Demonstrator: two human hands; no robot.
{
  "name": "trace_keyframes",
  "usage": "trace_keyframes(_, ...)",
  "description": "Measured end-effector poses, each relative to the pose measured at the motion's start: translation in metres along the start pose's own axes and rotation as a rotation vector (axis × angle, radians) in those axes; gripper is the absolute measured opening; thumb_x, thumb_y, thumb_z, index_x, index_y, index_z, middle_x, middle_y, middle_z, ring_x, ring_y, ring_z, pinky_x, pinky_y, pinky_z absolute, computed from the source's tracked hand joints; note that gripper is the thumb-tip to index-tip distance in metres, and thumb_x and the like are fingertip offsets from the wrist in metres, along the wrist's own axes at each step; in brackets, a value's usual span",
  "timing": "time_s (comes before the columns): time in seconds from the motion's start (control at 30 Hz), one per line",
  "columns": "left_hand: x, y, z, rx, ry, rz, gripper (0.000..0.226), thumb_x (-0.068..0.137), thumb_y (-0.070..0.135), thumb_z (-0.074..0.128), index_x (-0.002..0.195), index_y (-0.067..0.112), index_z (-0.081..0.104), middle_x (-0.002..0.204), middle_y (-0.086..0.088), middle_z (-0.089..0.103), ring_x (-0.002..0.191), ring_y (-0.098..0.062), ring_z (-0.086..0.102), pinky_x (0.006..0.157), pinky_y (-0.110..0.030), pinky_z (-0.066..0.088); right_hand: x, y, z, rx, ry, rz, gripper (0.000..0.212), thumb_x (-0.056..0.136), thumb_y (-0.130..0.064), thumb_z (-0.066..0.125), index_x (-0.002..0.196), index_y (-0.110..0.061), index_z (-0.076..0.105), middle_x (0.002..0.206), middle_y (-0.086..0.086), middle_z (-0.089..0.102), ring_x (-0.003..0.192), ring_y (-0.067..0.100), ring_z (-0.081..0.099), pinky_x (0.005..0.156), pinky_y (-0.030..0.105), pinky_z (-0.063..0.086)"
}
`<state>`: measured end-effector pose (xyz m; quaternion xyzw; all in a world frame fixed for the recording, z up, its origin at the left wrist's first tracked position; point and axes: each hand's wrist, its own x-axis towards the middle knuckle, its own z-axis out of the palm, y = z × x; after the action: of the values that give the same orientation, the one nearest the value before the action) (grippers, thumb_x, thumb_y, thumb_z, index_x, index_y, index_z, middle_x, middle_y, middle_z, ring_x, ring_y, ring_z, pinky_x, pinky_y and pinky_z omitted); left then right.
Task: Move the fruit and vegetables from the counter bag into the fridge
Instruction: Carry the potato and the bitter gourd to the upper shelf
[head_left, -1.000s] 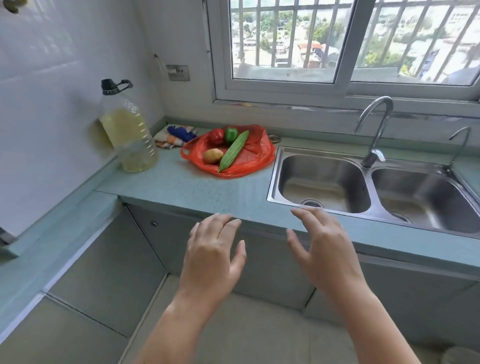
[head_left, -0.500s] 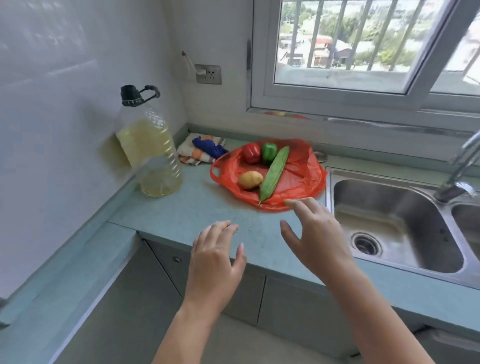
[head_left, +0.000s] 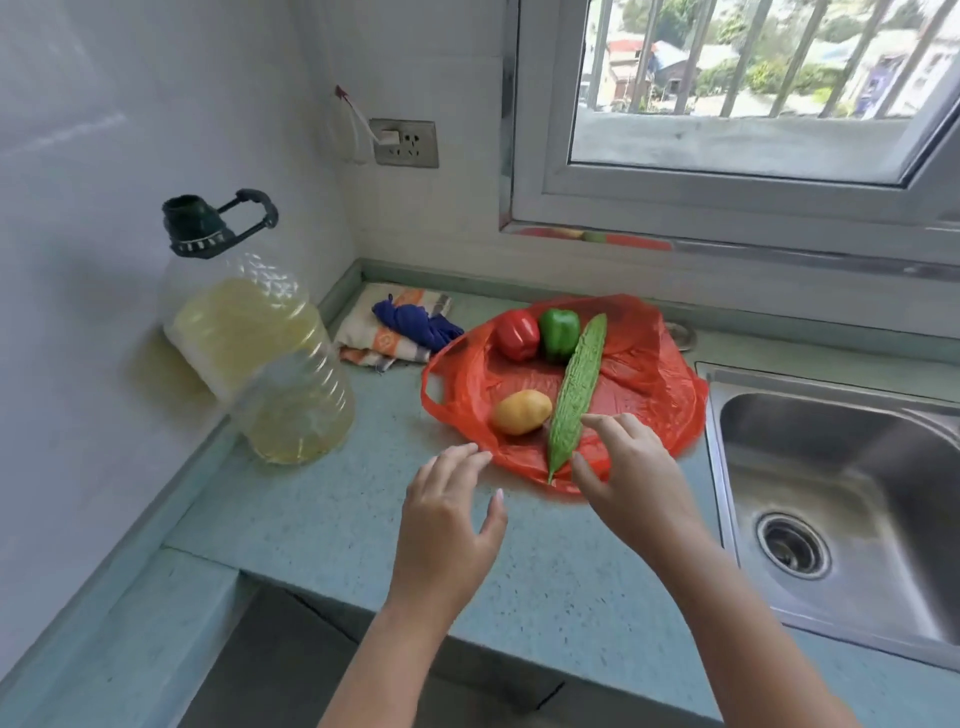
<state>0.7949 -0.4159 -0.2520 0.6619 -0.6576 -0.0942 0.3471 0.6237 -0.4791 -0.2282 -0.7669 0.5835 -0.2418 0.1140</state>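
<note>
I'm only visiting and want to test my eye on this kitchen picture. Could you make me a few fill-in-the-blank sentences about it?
1. On the red bag, the pepper beside the red pepper is coloured ____.
2. The potato lies just ____ of the long gourd in the picture.
3. Right of the bag, the counter holds a steel ____.
4. The left hand and the right hand both hold ____.
Missing words: green; left; sink; nothing.
</note>
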Motion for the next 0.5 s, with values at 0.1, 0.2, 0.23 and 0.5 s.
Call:
trace_keyframes(0.1,0.04,-0.009,0.02,-0.035,-0.025,-0.01,0.047,0.083,0.039,0.042,0.116,0.012,0.06,0.12,-0.003,0.058,0.114,-0.019,0.049,0.098,-0.03,0.035,0.035,0.019,0.016,0.02,-0.025,0.048,0.045,0.086,-0.028,0.058,0.127,-0.012,0.051,0.114,0.009,0.056,0.108,0.027,0.05,0.085,0.036,0.041)
trace_keyframes(0.2,0.077,-0.018,0.042,-0.051,-0.075,-0.007,0.048,0.081,0.039,0.043,0.115,0.011,0.061,0.12,-0.004,0.058,0.113,-0.018,0.049,0.098,-0.029,0.036,0.067,0.038,0.034,0.035,-0.048,0.119,0.047,0.086,-0.029,0.058,0.129,-0.011,0.049,0.116,0.009,0.054,0.11,0.028,0.048,0.086,0.037,0.041)
trace_keyframes(0.23,0.088,-0.022,0.049,-0.053,-0.095,0.0,0.048,0.081,0.039,0.043,0.114,0.01,0.062,0.12,-0.004,0.058,0.113,-0.018,0.049,0.098,-0.029,0.037,0.075,0.043,0.04,0.045,-0.057,0.14,0.047,0.086,-0.029,0.057,0.13,-0.012,0.048,0.116,0.009,0.054,0.111,0.027,0.047,0.086,0.036,0.041)
trace_keyframes(0.5,0.144,-0.052,0.101,-0.046,-0.25,-0.068,0.059,0.075,0.047,0.041,0.118,0.012,0.06,0.126,-0.003,0.054,0.117,-0.018,0.046,0.099,-0.021,0.026,0.125,0.077,0.093,0.135,-0.187,0.291,0.051,0.086,-0.028,0.058,0.133,-0.013,0.043,0.122,0.01,0.049,0.106,0.024,0.051,0.085,0.035,0.044)
